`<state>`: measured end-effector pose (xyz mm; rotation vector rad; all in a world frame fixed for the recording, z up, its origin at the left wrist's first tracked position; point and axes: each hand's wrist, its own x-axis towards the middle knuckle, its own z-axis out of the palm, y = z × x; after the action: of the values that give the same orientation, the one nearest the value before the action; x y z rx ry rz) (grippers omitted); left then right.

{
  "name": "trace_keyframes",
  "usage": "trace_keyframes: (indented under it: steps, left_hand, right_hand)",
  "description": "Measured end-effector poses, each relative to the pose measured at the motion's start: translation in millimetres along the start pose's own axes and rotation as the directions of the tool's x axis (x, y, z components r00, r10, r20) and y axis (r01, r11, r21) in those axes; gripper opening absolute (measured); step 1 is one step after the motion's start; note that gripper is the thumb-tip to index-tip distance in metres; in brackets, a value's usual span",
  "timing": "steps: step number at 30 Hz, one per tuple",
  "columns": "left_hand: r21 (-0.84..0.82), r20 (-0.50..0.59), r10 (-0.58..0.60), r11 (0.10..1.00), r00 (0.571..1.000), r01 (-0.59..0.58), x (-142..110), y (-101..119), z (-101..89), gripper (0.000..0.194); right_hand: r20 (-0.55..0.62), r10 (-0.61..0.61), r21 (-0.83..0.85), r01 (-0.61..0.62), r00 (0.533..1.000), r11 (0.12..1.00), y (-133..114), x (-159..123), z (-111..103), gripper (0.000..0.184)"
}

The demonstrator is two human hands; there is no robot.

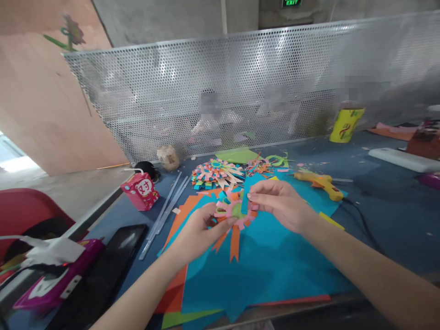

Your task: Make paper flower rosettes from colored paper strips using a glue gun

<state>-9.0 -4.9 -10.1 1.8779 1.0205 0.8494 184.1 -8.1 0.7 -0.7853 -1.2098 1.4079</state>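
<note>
While the left grip (201, 231) holds a rosette (237, 211) (fringed), the right (283, 204) pinches blue paper (245, 199).

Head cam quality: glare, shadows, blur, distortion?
Head view: bright glare spots on the perforated partition; soft shadow on the blue sheet below the paper rosette and right hand; floor at far left washed out; purple power strip soft, stretched toward the edge; pixelated patches behind the partition.

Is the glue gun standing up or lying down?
Lying down: the glue gun rests on its side, its handle stretched out flat instead of upright.
</note>
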Motion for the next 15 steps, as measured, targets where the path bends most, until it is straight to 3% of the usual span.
trace_keyframes:
  steps: [4, 9, 12, 15]
  left_hand:
    - [0.059, -0.044, 0.07, 0.996, 0.997, -0.067, -1.5, 6.2, -5.9, 0.021]
    - [0.236, -0.112, 0.234, 0.95, 0.966, -0.203, -3.3, 8.8, -11.8, 0.019]
    - [0.443, -0.098, 0.464, 0.813, 0.88, -0.379, -6.0, 6.0, -13.1, 0.013]
    - [0.583, -0.016, 0.63, 0.637, 0.776, -0.504, -9.6, 4.5, -13.0, 0.015]
  right_hand:
    - [-0.005, -0.042, 0.019, 0.042, 0.999, 0.999, -6.4, -3.3, -1.6, 0.014]
    - [-0.132, -0.194, 0.008, 0.196, 0.972, 0.98, -19.5, -2.7, -8.0, 0.013]
    - [-0.16, -0.348, -0.043, 0.346, 0.924, 0.937, -21.6, -2.5, -9.9, 0.011]
    - [-0.124, -0.423, -0.088, 0.415, 0.898, 0.906, -20.3, -7.9, -7.9, 0.007]
